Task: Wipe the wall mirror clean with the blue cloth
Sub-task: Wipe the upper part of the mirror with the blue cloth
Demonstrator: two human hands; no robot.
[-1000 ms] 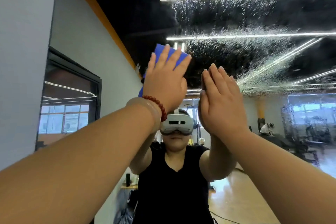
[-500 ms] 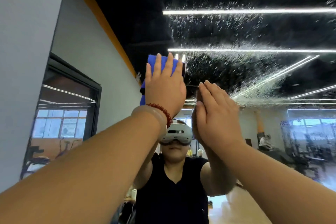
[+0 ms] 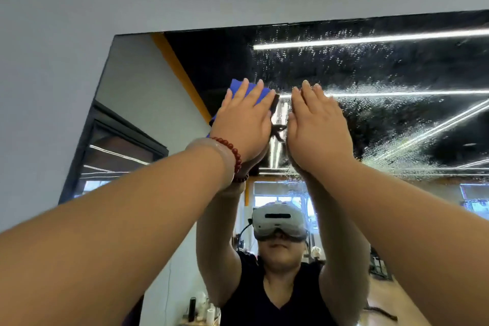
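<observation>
1. The left hand (image 3: 244, 124), with a bead bracelet (image 3: 234, 153) at its wrist, presses the blue cloth (image 3: 239, 87) with straight fingers.
2. Just to its right, the right hand (image 3: 315, 127) holds nothing, its fingers straight and together.
3. The cloth lies against the wall mirror (image 3: 370, 74), upper left; droplets (image 3: 397, 140) spread to the right.

A plain grey wall (image 3: 53, 61), with reflected strip lights (image 3: 370, 39), black ceiling (image 3: 217, 61), windows (image 3: 277, 201) and wooden floor (image 3: 391, 299).
</observation>
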